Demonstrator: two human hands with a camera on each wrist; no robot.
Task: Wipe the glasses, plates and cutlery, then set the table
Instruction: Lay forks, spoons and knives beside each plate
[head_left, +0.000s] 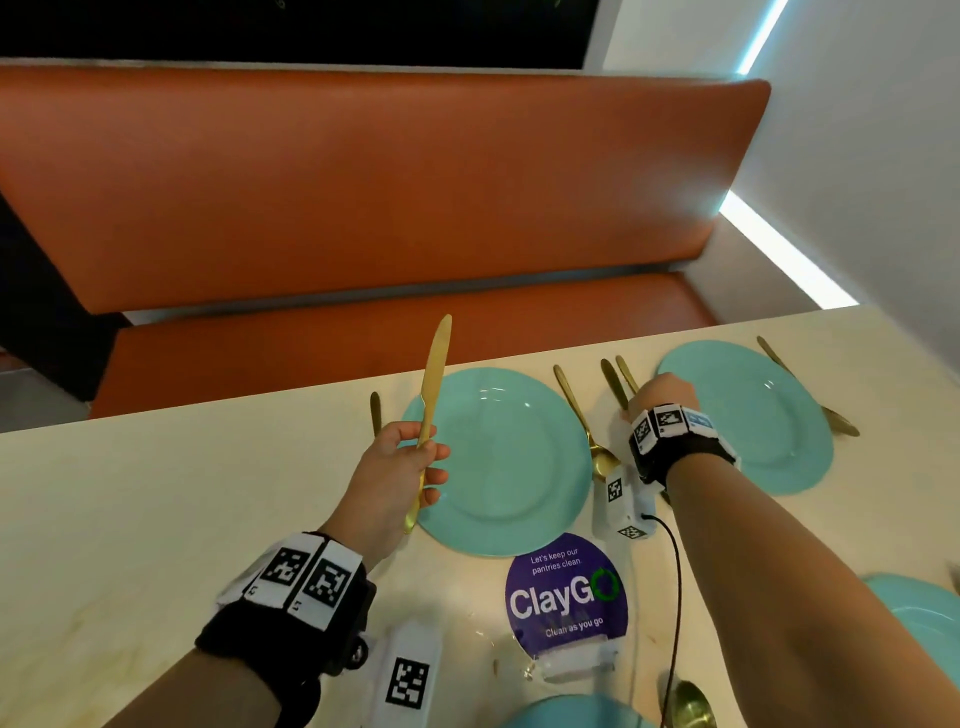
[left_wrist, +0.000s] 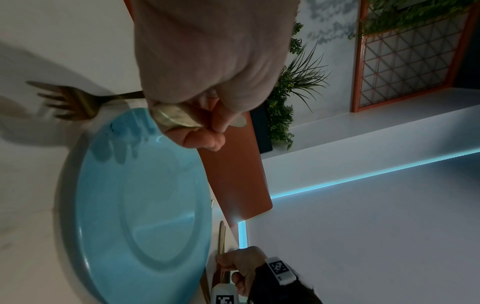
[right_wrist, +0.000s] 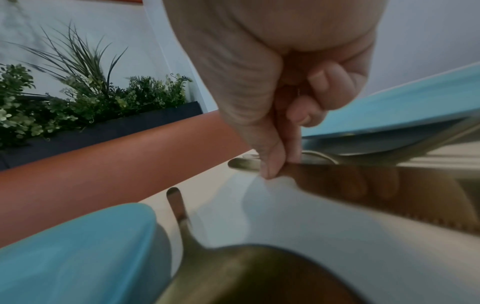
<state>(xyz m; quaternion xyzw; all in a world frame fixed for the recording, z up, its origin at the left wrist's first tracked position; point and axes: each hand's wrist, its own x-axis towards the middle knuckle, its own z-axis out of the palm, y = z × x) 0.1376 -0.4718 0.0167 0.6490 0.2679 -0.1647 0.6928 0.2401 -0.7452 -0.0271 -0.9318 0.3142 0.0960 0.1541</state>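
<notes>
While our left hand (head_left: 400, 462) grips a gold knife (head_left: 430, 410) upright above the left turquoise plate (head_left: 498, 462), probably to lay it beside, our right hand (head_left: 660, 400) pinches another knife (right_wrist: 389, 185) on the table (head_left: 182, 493) between both plates, likely to straighten it.

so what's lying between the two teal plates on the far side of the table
In the head view, between the left plate and the right plate lie a gold spoon and a gold knife, which the right hand pinches.

Right hand (right_wrist: 275, 82) pinches a gold knife (right_wrist: 376, 189) beside a spoon (right_wrist: 233, 275).
</notes>
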